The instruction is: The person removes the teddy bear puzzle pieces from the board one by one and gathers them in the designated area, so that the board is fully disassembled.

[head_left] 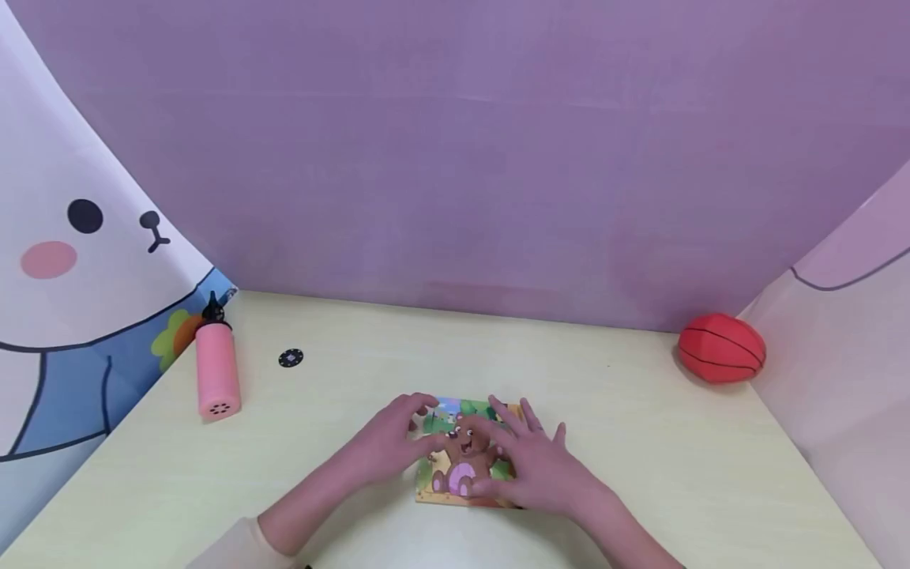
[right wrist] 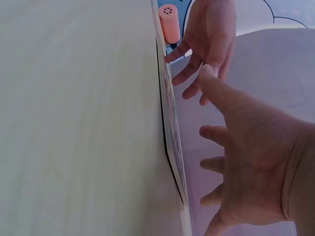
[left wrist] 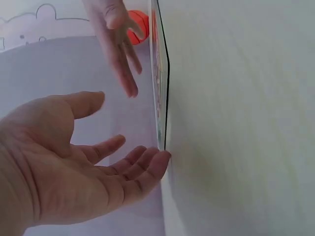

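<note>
The left hand (head_left: pixel 391 442), loosely curved, is at the left edge of the bear board (head_left: pixel 462 466); the right hand (head_left: pixel 540 470), spread, overhangs its right side. The board lies flat below and between them, long axis unclear.

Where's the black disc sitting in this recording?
In the head view, the black disc lies on the left side of the table, just right of the pink cylinder.

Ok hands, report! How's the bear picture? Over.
Bear picture flat on table. Left hand open by its left edge; right hand open, spread over its right side. Pink bottle, red ball off to sides, not blocking.
</note>
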The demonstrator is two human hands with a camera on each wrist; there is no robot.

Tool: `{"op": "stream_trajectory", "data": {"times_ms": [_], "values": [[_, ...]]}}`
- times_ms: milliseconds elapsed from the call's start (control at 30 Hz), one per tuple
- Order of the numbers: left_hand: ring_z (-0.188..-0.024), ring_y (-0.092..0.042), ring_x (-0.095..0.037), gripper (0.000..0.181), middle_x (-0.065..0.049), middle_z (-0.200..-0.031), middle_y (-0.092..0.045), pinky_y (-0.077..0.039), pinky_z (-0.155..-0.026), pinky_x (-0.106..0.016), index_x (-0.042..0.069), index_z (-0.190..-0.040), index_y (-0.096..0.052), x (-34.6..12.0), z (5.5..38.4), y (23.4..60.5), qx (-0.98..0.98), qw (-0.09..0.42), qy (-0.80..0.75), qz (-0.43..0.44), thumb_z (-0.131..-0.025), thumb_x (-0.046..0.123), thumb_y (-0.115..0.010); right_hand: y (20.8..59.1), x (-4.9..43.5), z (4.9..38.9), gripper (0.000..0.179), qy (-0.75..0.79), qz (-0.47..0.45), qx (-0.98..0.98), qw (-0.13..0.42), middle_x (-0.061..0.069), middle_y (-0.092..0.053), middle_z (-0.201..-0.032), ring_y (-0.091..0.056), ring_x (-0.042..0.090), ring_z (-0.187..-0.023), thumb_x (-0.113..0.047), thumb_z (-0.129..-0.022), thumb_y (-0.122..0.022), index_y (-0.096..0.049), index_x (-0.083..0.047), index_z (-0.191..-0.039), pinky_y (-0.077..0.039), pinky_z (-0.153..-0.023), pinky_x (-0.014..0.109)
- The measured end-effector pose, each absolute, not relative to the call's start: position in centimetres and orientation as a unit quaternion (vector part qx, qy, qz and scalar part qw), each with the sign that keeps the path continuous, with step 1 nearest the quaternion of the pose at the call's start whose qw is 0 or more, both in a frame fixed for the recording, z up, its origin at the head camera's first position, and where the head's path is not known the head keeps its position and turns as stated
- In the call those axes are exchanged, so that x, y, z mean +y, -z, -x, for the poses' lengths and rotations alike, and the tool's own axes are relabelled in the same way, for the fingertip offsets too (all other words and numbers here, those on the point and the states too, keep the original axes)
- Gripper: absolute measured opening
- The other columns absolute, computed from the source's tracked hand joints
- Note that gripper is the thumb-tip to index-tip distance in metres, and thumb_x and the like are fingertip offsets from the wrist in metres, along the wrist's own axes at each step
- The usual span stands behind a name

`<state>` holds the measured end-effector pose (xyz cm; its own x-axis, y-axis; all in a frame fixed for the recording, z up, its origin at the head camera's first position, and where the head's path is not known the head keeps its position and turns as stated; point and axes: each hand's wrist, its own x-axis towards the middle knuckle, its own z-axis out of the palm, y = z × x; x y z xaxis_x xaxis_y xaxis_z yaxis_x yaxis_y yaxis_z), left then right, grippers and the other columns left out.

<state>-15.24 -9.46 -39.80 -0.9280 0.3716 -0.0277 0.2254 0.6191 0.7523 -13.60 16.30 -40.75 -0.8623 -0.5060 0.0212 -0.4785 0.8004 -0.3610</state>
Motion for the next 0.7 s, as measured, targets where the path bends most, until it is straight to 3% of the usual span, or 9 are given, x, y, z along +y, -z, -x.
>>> {"op": "stream_trajectory", "data": {"times_ms": [267,700], "values": [[-0.096,-0.060,-0.022,0.048,-0.012,-0.115,-0.062,-0.054,-0.073,-0.035,0.003,-0.131,-0.058,-9.4,16.6,40.8,0.879,0.108,-0.444,-0.136,-0.090,0.018,-0.077,41.5,15.5,14.3,0.083,0.171,0.269,0.945,0.065,0.004,-0.022,-0.166,-0.015,0.057,-0.144,-0.073,-0.085,-0.061,-0.037,-0.039,-0.156,-0.016,-0.086,0.091],[-0.093,-0.058,-0.022,0.043,-0.009,-0.108,-0.061,-0.054,-0.072,-0.035,-0.001,-0.128,-0.059,-9.3,17.6,41.4,0.865,0.126,-0.473,-0.111,-0.089,0.010,-0.075,42.0,14.9,14.6,0.088,0.145,0.262,0.951,0.079,0.005,-0.024,-0.166,-0.016,0.057,-0.145,-0.065,-0.083,-0.071,-0.035,-0.035,-0.158,-0.018,-0.086,0.091]]}}
